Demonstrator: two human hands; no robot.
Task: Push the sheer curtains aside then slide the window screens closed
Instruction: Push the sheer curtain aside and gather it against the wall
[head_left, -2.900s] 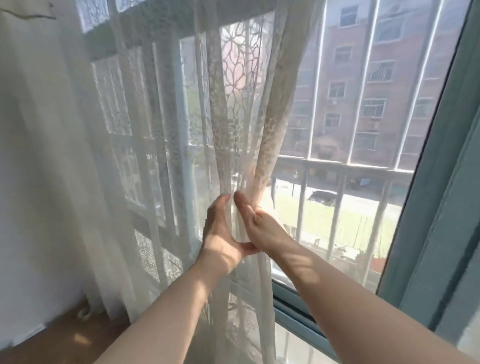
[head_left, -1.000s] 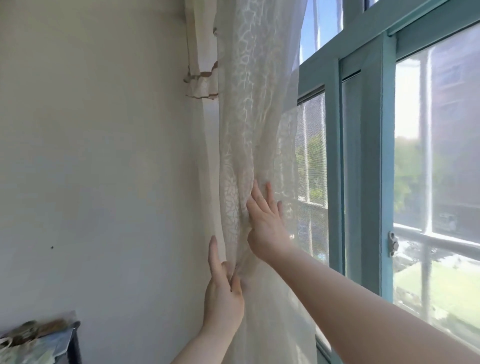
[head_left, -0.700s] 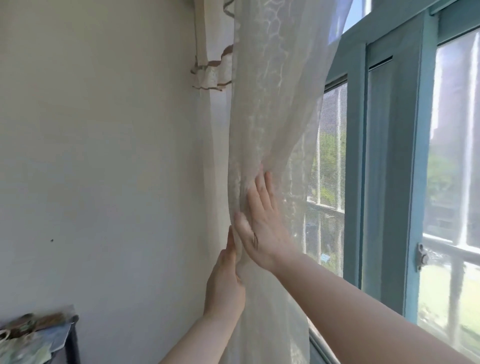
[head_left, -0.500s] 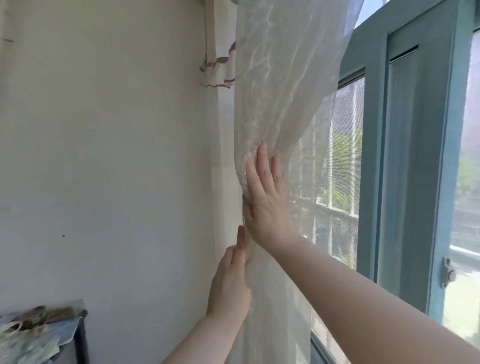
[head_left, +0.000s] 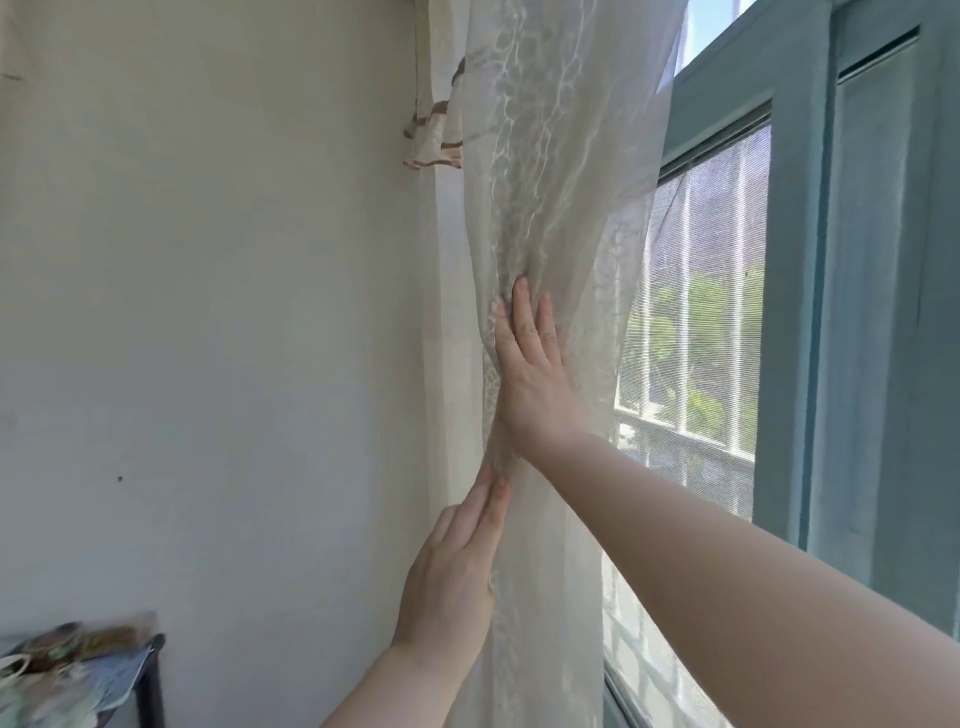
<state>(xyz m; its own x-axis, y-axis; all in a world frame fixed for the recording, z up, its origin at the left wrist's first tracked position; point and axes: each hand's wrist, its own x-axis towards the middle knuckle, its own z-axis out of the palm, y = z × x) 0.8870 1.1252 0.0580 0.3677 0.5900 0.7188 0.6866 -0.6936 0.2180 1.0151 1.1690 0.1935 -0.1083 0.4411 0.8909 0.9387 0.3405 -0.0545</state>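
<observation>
Both hands flat, fingers straight; right hand (head_left: 530, 379) and left hand (head_left: 452, 577) press sheer curtain (head_left: 550, 208) against wall (head_left: 208, 312).

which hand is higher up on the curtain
The right hand, flat against the bunched sheer curtain; the left hand presses lower, by the wall.

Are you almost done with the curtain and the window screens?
Partly. The sheer curtain is already bunched beside the wall. The right hand and left hand press flat against it, fingers open. The window screen by the teal frame is not yet touched; sliding is left.
</observation>
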